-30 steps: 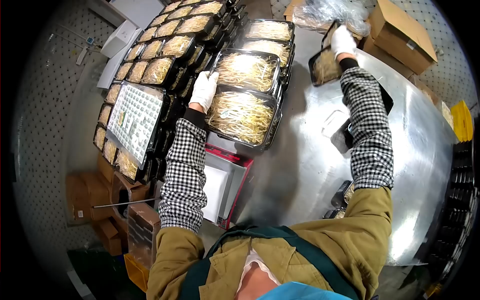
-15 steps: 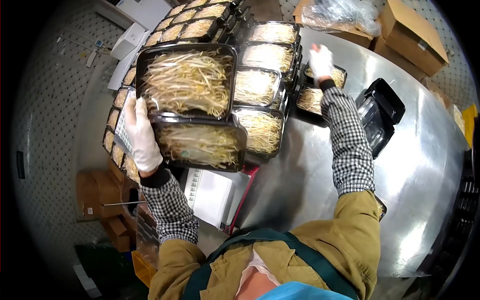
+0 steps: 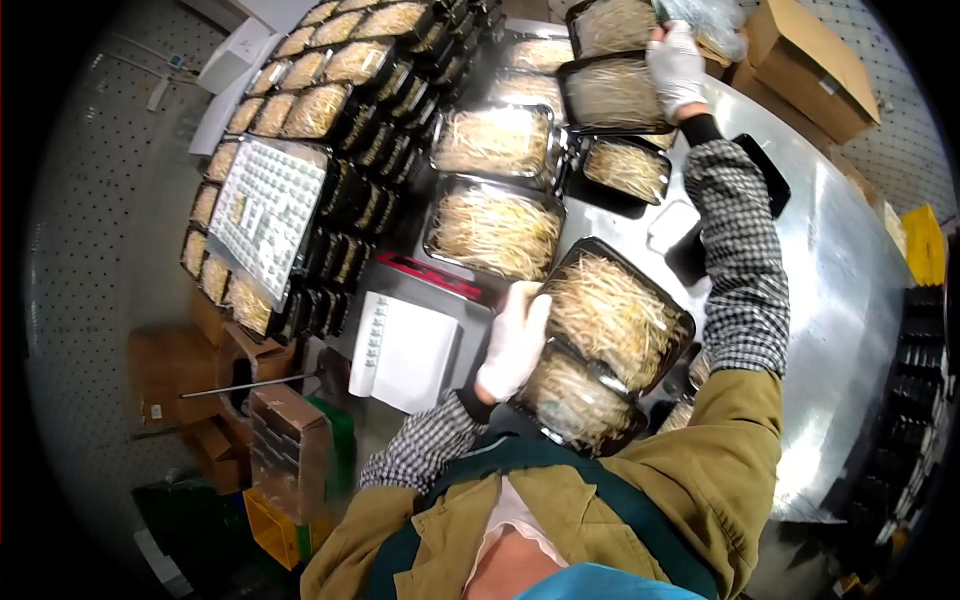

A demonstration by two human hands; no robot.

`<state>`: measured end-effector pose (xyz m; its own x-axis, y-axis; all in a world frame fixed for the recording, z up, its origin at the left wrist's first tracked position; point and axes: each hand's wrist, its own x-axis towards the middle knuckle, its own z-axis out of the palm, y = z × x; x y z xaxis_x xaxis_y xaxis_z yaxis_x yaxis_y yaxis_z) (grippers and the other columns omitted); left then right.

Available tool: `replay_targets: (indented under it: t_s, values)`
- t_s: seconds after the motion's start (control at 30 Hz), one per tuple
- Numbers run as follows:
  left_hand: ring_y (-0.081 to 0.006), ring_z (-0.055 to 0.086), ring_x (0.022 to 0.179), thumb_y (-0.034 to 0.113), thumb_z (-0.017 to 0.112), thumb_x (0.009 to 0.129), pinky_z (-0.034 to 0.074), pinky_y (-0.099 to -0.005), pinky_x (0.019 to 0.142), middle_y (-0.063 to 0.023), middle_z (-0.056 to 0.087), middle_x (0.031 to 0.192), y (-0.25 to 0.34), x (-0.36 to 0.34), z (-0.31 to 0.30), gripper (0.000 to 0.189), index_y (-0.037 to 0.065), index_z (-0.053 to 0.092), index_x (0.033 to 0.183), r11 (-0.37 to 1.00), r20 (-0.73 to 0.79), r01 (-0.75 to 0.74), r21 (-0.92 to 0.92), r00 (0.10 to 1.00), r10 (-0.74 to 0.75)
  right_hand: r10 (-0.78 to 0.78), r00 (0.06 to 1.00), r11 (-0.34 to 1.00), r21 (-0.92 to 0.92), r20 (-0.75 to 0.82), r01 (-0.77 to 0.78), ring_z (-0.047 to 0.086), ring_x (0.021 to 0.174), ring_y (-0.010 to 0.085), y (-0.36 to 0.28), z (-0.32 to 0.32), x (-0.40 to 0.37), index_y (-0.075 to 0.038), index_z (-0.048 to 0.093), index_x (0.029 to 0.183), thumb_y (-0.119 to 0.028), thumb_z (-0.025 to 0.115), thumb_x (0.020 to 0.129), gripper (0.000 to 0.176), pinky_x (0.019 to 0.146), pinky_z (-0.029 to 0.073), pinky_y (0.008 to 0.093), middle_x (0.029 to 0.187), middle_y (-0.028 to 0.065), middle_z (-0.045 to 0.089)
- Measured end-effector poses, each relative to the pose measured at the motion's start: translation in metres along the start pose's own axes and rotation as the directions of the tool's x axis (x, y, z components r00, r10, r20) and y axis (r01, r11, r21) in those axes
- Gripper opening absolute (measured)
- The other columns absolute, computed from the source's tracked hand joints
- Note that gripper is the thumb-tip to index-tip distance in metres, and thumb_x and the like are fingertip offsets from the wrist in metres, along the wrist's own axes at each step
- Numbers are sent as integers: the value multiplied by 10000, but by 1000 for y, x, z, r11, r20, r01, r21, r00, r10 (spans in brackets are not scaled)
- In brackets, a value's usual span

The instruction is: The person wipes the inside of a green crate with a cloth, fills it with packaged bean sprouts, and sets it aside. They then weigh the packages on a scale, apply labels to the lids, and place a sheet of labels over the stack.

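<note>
Clear plastic (image 3: pixel 718 22) and cardboard box (image 3: pixel 812 75) near right hand (image 3: pixel 677 68)

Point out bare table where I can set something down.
The widest free patch is the steel table between the right sleeve and the dark stacked trays at far right. Crowded: the left, with stacked packs, and mid-table, where the left hand holds the near packs and the right hand the far packs.

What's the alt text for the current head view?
Left hand grips two film-wrapped black trays of bean sprouts near the chest; right hand holds two more over a metal table, beside stacked trays.
</note>
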<state>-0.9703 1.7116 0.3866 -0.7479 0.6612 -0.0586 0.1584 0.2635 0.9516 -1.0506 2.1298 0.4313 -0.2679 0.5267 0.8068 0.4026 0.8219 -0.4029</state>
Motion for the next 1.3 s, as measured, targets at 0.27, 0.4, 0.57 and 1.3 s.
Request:
replay_targets:
  t_s: [0.27,0.4,0.57,1.3]
  values:
    - [-421,594,818,257,465,927,452,-463,709,-254,613,845,-112,-23,60,247,38,515,1030,965,73,195,174,975,-210,270,917,963,-66,293,-263,596,761,444,29,-126,-120,9,514,939,-206,478,872,228,701,473,482,793,261,614]
    - [-462,578,820,291,434,933,434,-514,710,-279,608,828,-148,-28,58,278,82,463,1115,907,32,229,354,966,-256,532,654,822,-142,537,-552,597,838,430,75,-99,-237,50,549,971,-213,474,856,296,753,471,435,850,278,614]
    - [-448,572,890,312,396,944,435,-508,750,-278,607,931,-168,-46,51,309,86,455,1147,861,-23,280,425,954,-299,727,630,675,-111,273,-730,601,925,374,61,-75,-328,45,573,1002,-239,475,867,329,791,458,394,951,257,619]
    - [-403,266,1297,484,588,792,214,-549,1041,-220,291,1413,-105,-85,14,713,120,376,1368,523,394,-424,739,902,174,175,891,962,119,418,-245,602,750,450,-137,-111,-139,6,461,980,-259,558,862,306,665,475,500,783,273,614]
